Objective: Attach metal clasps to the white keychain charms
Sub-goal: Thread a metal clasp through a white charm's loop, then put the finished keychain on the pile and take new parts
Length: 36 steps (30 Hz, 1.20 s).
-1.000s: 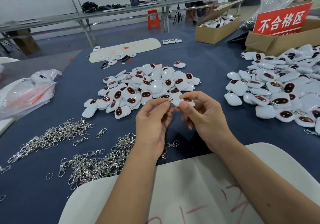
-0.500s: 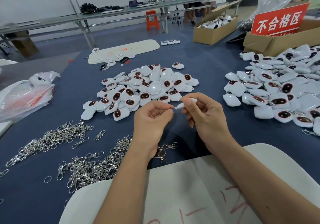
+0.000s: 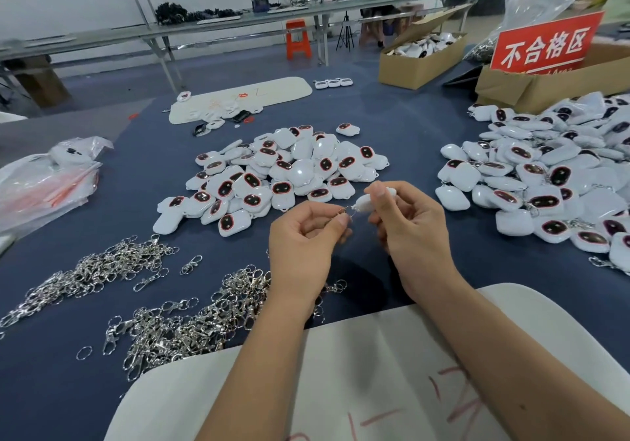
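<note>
Assembly workshop: heaped charms (image 3: 289,171), loose clasps (image 3: 191,324), cartons (image 3: 417,65), workbenches (image 3: 238,23).

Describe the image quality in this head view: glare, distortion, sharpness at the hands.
Head view: wide-angle bending bows the far bench rail; overhead light leaves glare spots on the glossy charm pile; the small ring between the left hand and right hand is soft.

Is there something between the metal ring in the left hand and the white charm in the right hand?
Nothing visible. The left hand pinches the clasp ring, which meets the charm held by the right hand, above the blue table.
</note>
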Each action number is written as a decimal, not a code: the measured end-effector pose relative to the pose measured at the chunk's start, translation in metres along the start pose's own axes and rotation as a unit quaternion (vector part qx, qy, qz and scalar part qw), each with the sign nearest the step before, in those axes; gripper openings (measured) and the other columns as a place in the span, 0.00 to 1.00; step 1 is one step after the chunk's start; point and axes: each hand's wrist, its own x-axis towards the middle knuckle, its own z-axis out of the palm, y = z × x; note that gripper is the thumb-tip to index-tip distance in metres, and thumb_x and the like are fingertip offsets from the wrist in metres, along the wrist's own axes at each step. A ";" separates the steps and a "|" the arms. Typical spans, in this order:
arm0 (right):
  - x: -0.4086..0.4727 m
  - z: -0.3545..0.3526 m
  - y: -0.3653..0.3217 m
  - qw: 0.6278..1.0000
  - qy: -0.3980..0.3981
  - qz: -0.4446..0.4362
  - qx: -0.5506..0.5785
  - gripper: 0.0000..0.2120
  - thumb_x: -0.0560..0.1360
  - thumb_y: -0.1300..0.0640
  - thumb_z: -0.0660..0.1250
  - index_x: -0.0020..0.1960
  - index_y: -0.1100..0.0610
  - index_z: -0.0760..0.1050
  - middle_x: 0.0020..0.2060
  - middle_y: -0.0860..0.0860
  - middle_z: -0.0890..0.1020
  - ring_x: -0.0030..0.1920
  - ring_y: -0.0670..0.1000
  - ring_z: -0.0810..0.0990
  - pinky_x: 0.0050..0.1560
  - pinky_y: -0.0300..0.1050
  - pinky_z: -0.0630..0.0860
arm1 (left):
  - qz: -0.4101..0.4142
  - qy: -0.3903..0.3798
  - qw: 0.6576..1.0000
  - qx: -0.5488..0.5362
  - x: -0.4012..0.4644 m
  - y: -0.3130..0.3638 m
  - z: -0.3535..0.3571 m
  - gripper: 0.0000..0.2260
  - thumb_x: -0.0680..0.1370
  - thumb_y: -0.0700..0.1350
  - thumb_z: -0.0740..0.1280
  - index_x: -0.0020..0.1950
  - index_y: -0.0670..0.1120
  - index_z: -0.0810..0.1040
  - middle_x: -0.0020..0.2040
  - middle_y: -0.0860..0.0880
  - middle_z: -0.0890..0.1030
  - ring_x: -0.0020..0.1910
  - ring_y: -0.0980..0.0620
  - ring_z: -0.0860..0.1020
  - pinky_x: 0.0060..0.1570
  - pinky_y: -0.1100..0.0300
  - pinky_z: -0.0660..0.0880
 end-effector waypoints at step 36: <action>-0.001 0.003 -0.001 0.792 -0.221 -0.193 -0.535 0.28 0.79 0.56 0.69 0.78 0.49 0.67 0.76 0.49 0.71 0.75 0.54 0.64 0.71 0.54 0.69 | 0.038 -0.004 0.953 0.299 0.018 0.011 -0.012 0.20 0.74 0.30 0.58 0.53 0.52 0.79 0.48 0.53 0.85 0.49 0.54 0.83 0.57 0.51 0.79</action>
